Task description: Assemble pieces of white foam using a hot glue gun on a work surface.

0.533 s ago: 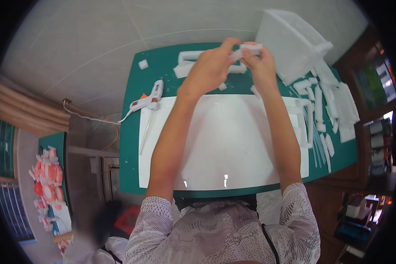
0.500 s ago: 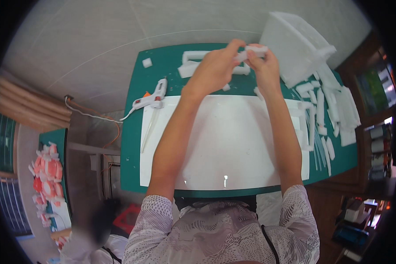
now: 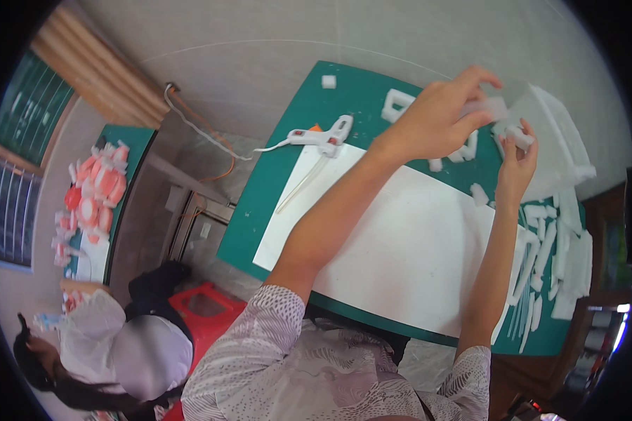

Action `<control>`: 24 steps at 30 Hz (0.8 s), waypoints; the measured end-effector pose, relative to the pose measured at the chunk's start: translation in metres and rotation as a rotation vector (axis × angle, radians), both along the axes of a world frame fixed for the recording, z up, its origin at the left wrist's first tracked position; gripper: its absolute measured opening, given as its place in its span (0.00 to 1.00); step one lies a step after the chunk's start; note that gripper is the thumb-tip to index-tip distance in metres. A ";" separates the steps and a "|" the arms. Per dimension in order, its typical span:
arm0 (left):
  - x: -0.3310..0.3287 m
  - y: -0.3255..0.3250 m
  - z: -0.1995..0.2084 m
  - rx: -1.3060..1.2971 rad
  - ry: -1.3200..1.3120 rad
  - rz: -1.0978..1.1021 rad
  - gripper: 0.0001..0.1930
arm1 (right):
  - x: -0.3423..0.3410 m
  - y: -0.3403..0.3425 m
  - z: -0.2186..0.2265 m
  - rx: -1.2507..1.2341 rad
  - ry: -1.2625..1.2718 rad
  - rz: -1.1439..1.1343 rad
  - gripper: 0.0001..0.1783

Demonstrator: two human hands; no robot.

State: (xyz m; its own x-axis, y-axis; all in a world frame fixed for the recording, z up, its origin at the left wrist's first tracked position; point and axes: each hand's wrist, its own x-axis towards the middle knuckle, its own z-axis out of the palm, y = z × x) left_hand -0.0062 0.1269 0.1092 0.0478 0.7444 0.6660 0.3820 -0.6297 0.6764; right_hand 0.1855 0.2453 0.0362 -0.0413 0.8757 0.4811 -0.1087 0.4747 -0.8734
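My left hand (image 3: 435,119) reaches over the far part of the green table, its thumb and fingers closed on a white foam piece (image 3: 493,109) that is smeared by motion. Just to the right, my right hand (image 3: 517,167) pinches a smaller white foam block (image 3: 519,137) between thumb and fingertips. The two pieces are close, with a small gap between them. Under my left hand lies a white foam frame (image 3: 393,105), partly hidden by the wrist. A large white foam box (image 3: 551,137) stands behind my right hand.
A white hot glue gun (image 3: 330,137) lies at the left of a white board (image 3: 400,231) on the green table (image 3: 260,210). Foam strips (image 3: 544,252) are heaped at the right. A foam cube (image 3: 328,81) sits far left. Another person (image 3: 133,344) sits near a red stool (image 3: 203,305).
The view has swung left, so the table appears farther right and tilted. My hands, which were together at the foam pieces, are now slightly apart, each with a piece.
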 end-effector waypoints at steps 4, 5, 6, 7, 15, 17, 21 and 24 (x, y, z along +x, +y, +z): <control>-0.004 0.016 -0.011 0.169 -0.363 0.022 0.20 | -0.023 -0.016 -0.001 0.285 -0.451 -0.124 0.37; 0.000 0.021 -0.011 0.212 -0.534 -0.045 0.20 | -0.020 -0.020 -0.002 0.414 -0.585 -0.114 0.38; -0.002 0.023 -0.011 0.260 -0.697 -0.100 0.21 | -0.023 -0.025 -0.002 0.548 -0.709 -0.091 0.39; -0.004 0.024 -0.012 0.272 -0.690 -0.079 0.21 | -0.025 -0.034 0.002 0.560 -0.776 -0.067 0.38; -0.004 0.019 -0.008 0.175 -1.244 -0.117 0.23 | -0.044 -0.061 -0.002 0.488 -0.759 0.216 0.21; -0.004 0.019 -0.006 0.172 -1.257 -0.126 0.23 | -0.044 -0.066 0.003 0.529 -0.726 0.218 0.21; -0.004 0.023 -0.005 0.162 -1.303 -0.153 0.25 | -0.039 -0.070 0.007 0.708 -0.630 0.151 0.18; -0.008 0.015 -0.003 0.018 -1.254 -0.194 0.31 | -0.037 -0.070 0.007 0.509 -0.611 0.138 0.13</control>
State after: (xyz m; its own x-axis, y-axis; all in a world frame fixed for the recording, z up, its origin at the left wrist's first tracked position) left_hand -0.0137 0.1414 0.1065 -0.5137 0.7864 0.3430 -0.6111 -0.6160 0.4971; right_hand 0.1484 0.1756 0.0433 -0.5179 0.5232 0.6767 0.2318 0.8474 -0.4777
